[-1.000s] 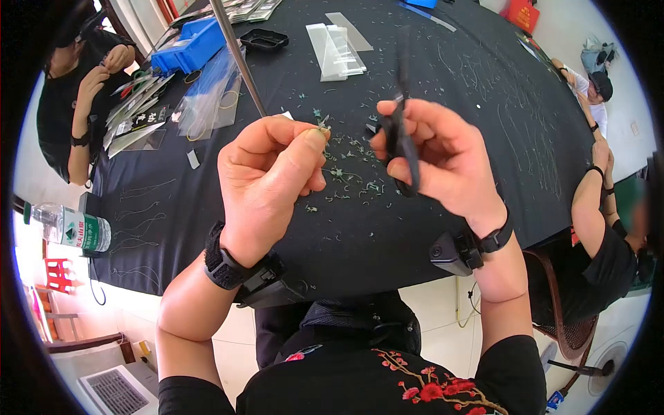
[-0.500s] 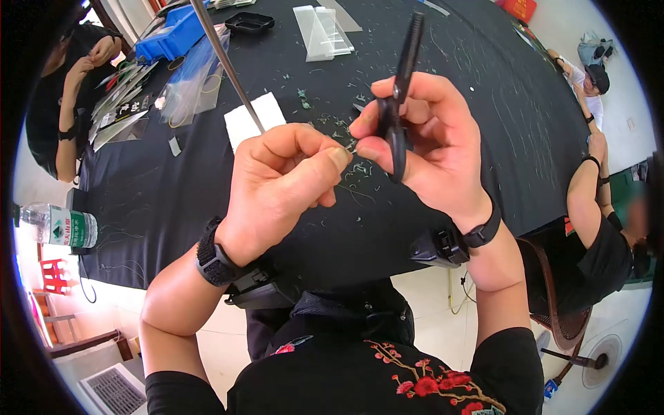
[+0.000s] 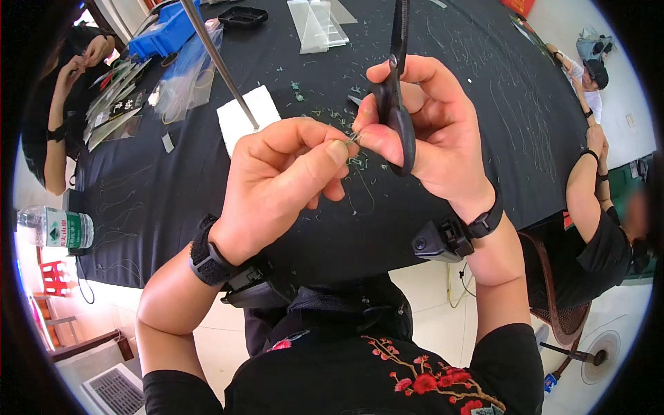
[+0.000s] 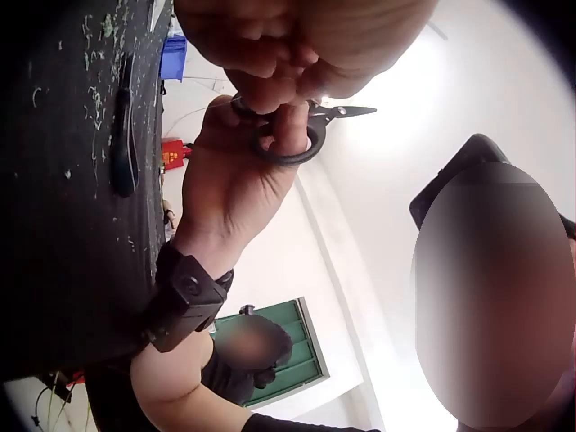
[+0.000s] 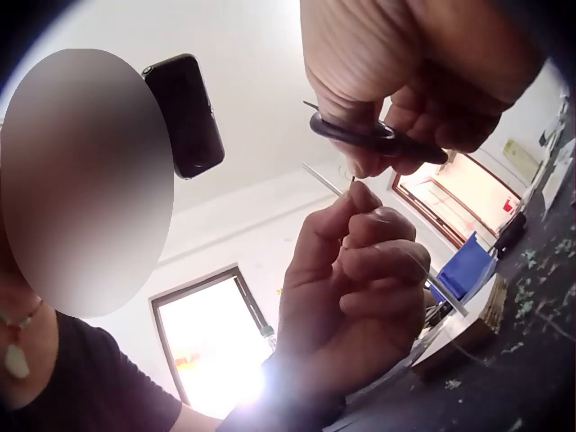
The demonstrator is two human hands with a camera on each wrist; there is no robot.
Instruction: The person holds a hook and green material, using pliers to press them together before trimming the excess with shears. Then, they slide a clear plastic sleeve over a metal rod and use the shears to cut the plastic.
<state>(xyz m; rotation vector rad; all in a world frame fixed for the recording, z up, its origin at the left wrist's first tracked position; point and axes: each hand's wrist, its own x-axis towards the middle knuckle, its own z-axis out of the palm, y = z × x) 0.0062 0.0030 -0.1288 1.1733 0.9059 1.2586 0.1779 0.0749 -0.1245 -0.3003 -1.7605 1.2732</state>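
In the head view the left hand (image 3: pixel 280 183) pinches a thin green strand (image 3: pixel 353 138) between thumb and index finger. Beside it the right hand (image 3: pixel 432 131) holds black-handled scissors (image 3: pixel 395 90), blades pointing away from the body, fingers through the loops. The tips of the right thumb and index finger meet at the strand, close to the left fingertips. The left wrist view shows the scissors (image 4: pixel 290 144) looped on the right hand (image 4: pixel 238 184). Green clippings (image 3: pixel 296 90) lie scattered on the black cloth beyond and under the hands.
A metal rod (image 3: pixel 220 62) slants down to a white pad (image 3: pixel 242 111) left of the hands. Farther off are a blue bin (image 3: pixel 162 34), a black tray (image 3: pixel 242 17) and clear plastic sheets (image 3: pixel 312 31). A bottle (image 3: pixel 55 227) lies at the left; other people sit at both sides.
The hands have come together; the right thumb and index finger now reach the strand at the left fingertips. The scissors remain in the right hand. The view has shifted, bringing the white pad into sight.
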